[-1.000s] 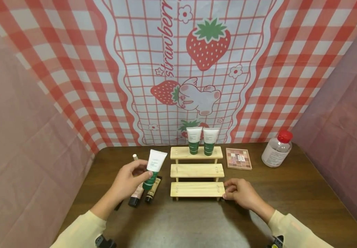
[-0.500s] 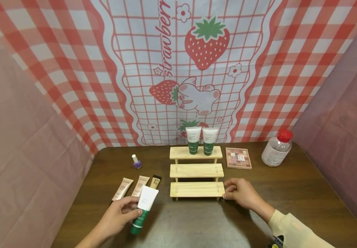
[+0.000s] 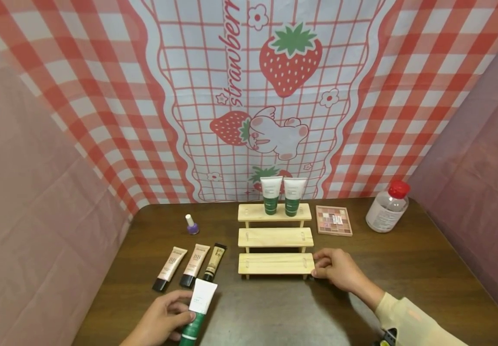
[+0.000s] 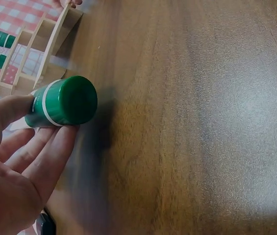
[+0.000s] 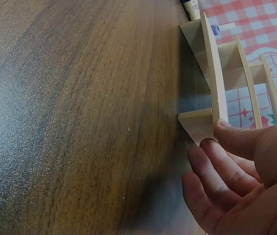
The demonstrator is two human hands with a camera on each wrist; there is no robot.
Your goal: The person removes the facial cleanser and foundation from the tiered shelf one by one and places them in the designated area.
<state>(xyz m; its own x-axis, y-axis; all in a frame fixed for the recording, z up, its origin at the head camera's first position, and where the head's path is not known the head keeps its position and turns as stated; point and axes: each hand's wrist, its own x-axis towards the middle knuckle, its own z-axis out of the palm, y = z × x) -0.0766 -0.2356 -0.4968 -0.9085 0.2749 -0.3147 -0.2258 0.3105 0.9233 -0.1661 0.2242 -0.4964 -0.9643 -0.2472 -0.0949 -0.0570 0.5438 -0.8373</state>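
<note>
My left hand (image 3: 159, 318) grips a white-and-green squeeze tube (image 3: 201, 299) near the front of the table, thumb on one side and fingers on the other. Its green cap (image 4: 78, 100) points toward the viewer in the left wrist view. At the right end of a three-step wooden display rack (image 3: 276, 237), my right hand (image 3: 340, 270) pinches the lowest step, the thumb at the board's corner (image 5: 218, 105) and fingers curled below. Two matching tubes, one white and green (image 3: 271, 195) and the other beside it (image 3: 292, 197), stand on the top step.
Two BB cream tubes (image 3: 171, 267) and a gold tube with black ends (image 3: 215, 262) lie left of the rack. Behind them stands a purple nail polish bottle (image 3: 192, 227). An eyeshadow palette (image 3: 333, 221) and a red-capped clear bottle (image 3: 387, 207) are at the back right.
My left hand has carried the tube toward the table's front edge, uncovering the BB creams, gold tube and nail polish. The right hand has stayed at the rack.
</note>
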